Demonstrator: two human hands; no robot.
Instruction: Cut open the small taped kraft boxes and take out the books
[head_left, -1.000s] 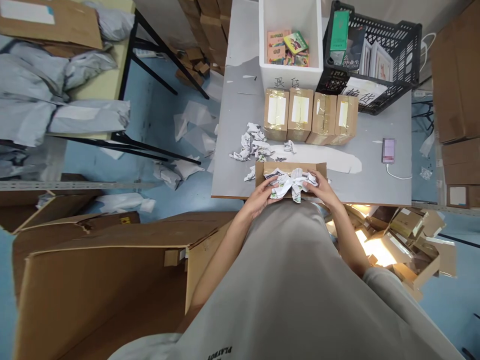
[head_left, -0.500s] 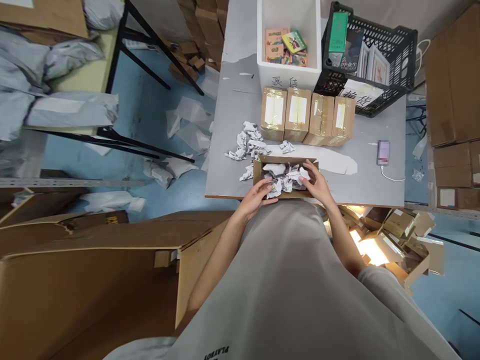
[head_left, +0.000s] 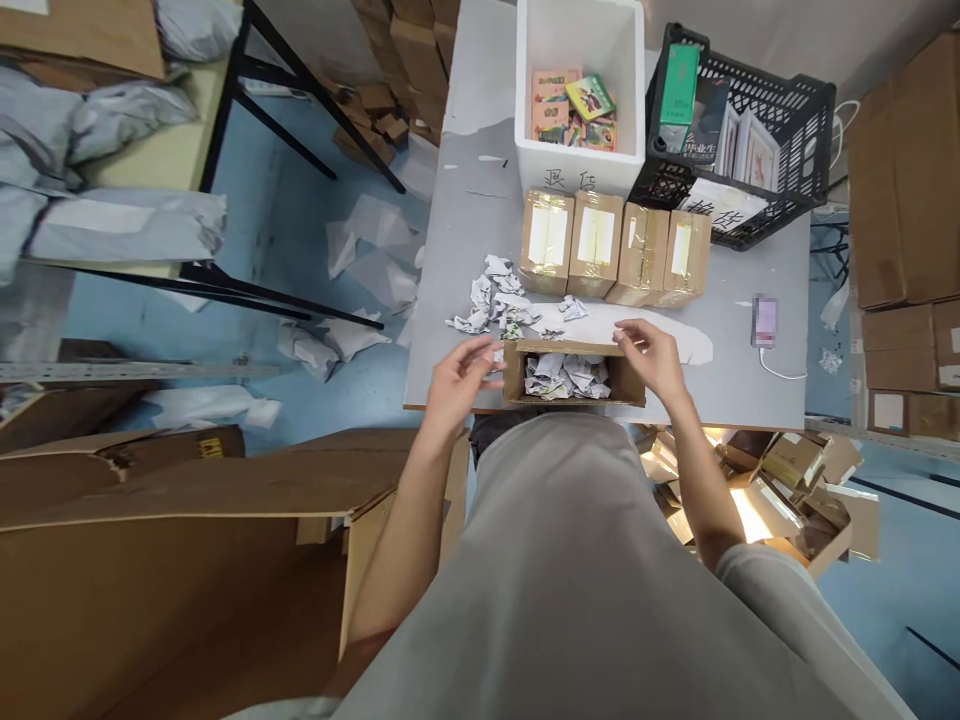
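Observation:
A small open cardboard box (head_left: 626,383) sits at the near edge of the grey table (head_left: 735,375), filled with crumpled white paper (head_left: 564,374). My left hand (head_left: 459,372) is at the box's left end, fingers curled near its flap. At the far right corner of the box, my right hand (head_left: 651,350) has its fingers bent over the top edge. More crumpled paper scraps (head_left: 495,296) lie just beyond the box to the left.
Several taped cardboard boxes (head_left: 615,247) stand in a row behind. A white foam bin (head_left: 579,90) with colourful packs and a black crate (head_left: 742,120) stand at the back. A phone (head_left: 764,321) lies right. Big cartons (head_left: 180,580) fill the floor left.
The paper wad went down into the box. Both hands left the paper and moved out to the box's two ends.

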